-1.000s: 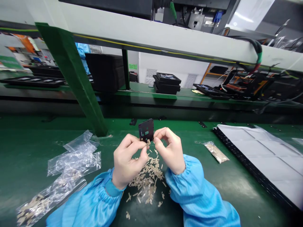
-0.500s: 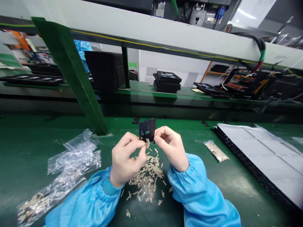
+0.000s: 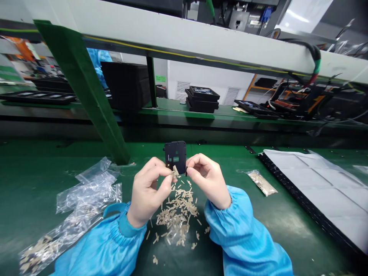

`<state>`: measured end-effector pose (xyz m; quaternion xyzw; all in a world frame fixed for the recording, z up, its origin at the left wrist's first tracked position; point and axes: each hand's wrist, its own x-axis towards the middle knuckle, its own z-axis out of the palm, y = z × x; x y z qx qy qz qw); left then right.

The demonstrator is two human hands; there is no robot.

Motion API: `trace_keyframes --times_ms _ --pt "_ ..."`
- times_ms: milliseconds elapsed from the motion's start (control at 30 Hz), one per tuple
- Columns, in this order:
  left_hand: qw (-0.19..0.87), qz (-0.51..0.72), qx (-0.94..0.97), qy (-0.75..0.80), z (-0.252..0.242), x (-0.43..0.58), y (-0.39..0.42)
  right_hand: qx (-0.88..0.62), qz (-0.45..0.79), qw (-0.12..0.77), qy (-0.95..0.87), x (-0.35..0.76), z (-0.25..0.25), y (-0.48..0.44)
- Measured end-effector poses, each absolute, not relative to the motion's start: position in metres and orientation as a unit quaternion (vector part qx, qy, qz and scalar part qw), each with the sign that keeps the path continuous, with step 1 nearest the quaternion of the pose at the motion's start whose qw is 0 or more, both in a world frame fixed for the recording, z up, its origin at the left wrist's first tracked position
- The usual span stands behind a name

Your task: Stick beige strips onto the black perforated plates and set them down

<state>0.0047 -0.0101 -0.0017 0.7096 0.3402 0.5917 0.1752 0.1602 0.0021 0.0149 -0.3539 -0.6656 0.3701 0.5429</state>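
Observation:
A thin black plastic plate (image 3: pixel 178 148) with cut-out openings stands nearly upright above the table. My left hand (image 3: pixel 151 188) is closed in a pinch at its lower left corner. A small beige strip (image 3: pixel 174 170) sticks up at those fingertips, in front of the plate. My right hand (image 3: pixel 209 178) is pinched shut beside the plate's right edge, on a tiny dark sliver (image 3: pixel 186 171) whose kind I cannot make out. Whether the right fingertips touch the plate is unclear. Below both hands lies a loose heap of beige die-cut pieces (image 3: pixel 179 209).
Clear plastic bags (image 3: pixel 89 191), some with beige pieces inside, lie at left. A small filled bag (image 3: pixel 261 183) sits at right, near a black tray (image 3: pixel 299 199) under a white sheet. A slanted green post (image 3: pixel 83 92) rises at left; black trays (image 3: pixel 202 100) stand on the shelf behind.
My left hand has shifted slightly left with the black plate, which has turned to face me more squarely. The right hand has barely moved. More of the beige strip shows.

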Motion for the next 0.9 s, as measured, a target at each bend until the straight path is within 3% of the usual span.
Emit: trace_keyframes --times_ms 567,900 --pt "0.352 0.642 0.630 0.259 -0.011 0.003 -0.002 -0.344 0.312 0.557 -0.688 0.160 0.019 -0.007" --pt "0.381 0.643 0.621 0.235 -0.011 0.002 -0.002 -0.312 0.405 0.534 -0.674 0.158 0.022 -0.011"
